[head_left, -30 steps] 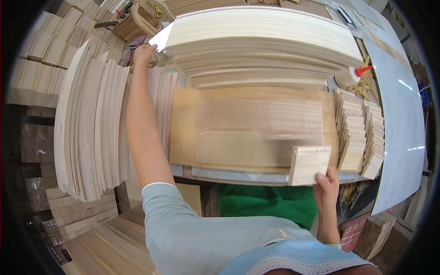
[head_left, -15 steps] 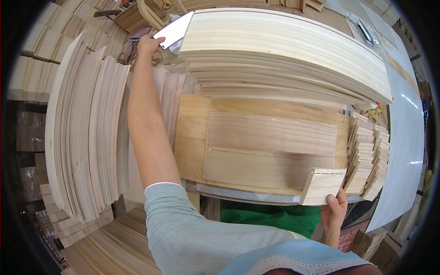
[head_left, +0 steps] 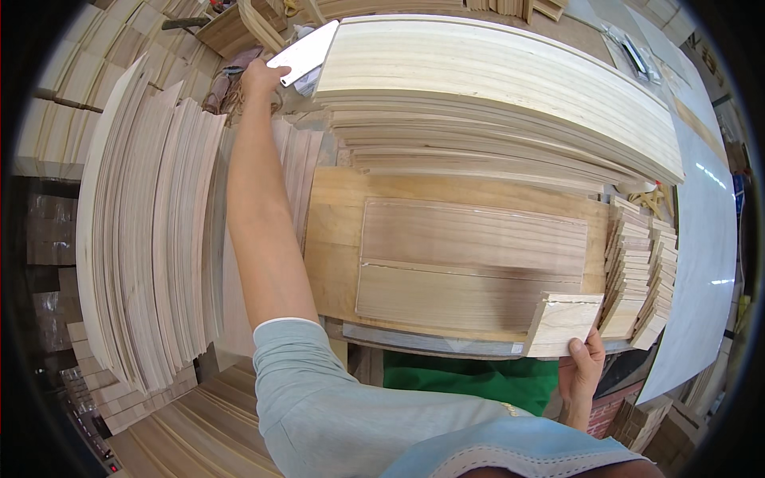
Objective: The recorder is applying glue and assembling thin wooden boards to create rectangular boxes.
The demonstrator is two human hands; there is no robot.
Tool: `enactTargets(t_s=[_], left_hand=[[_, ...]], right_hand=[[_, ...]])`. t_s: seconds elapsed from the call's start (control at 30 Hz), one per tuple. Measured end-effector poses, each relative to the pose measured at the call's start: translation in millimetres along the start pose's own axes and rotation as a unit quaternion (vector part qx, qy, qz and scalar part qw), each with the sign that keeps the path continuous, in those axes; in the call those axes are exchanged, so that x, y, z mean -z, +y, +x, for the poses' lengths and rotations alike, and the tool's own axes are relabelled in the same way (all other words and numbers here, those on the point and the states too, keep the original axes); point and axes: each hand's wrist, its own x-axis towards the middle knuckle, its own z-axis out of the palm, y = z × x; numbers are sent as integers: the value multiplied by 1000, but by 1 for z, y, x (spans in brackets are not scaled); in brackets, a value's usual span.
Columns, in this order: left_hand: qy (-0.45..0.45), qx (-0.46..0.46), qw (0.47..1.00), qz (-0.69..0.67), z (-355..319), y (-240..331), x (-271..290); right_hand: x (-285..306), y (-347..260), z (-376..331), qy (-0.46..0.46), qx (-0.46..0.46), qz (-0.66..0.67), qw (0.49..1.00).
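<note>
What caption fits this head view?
Left hand grips a white scraper far off; right hand holds a small wood sheet.

Wooden workbench [head_left: 335, 239] amid stacked pale planks [head_left: 151, 231]; white glossy panel [head_left: 701, 263] reflecting light.

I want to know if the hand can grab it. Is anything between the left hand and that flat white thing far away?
Nothing is in between. The left hand is already on the near end of the flat white piece, which sticks out beside the tall stack of long boards. The right hand grips a small wood piece.
</note>
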Motion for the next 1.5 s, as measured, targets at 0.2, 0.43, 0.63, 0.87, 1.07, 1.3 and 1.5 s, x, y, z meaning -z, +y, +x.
enactTargets(t_s=[0.2, 0.43, 0.63, 0.87, 1.07, 1.3, 1.5], left_hand=[[-7, 12, 1000, -4, -4, 3, 2], [2, 19, 1000, -12, -2, 0, -4], [0, 30, 999, -27, -4, 2, -6], [30, -11, 999, -15, -22, -12, 21], [-39, -35, 999, -12, -132, -2, 87], [-40, -53, 996, 58, -282, -7, 106], [-72, -21, 992, 101, -323, -75, 105]], right_hand=[[-1, -1, 1, -3, 2, -2, 1000], [0, -1, 0, -1, 7, -8, 1000], [1, -1, -3, 2, 8, -6, 1000], [9, 2, -5, -18, -2, -15, 1000], [11, 11, -10, -56, -14, 9, 998], [23, 22, -27, -71, -15, 31, 997], [33, 21, -39, -85, -5, 31, 996]])
